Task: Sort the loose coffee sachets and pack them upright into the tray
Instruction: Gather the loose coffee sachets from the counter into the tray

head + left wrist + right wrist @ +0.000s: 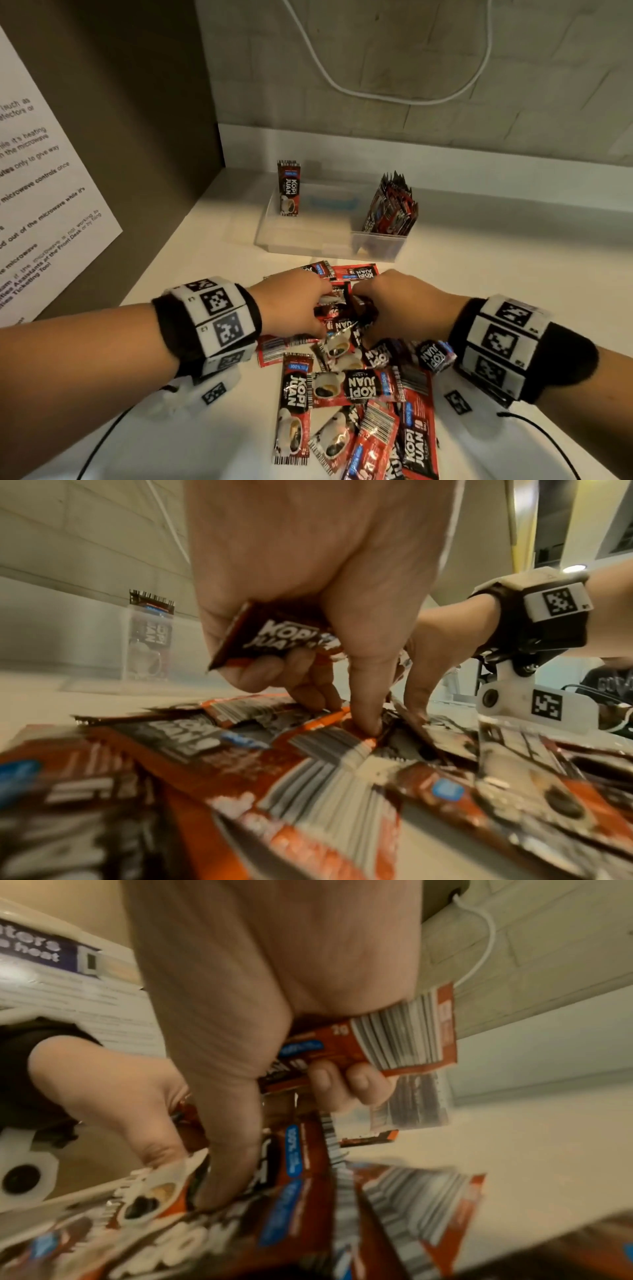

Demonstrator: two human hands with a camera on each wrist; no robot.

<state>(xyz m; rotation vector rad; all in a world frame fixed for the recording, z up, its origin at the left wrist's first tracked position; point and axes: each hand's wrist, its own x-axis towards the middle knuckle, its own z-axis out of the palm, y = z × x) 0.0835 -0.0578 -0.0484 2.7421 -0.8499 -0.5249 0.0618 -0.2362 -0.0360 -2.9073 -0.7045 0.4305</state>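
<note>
A heap of red and black coffee sachets lies loose on the white counter. Both hands work at its far end, side by side. My left hand grips a sachet in its curled fingers while the thumb presses down on the heap. My right hand holds a sachet under its curled fingers, thumb down among the loose ones. Behind stands the clear plastic tray: one sachet upright at its left end, a packed bunch at its right end.
A brown side panel with a printed notice closes off the left. A white cable hangs on the tiled back wall. Thin black wires trail from both wrist units along the counter's near edge.
</note>
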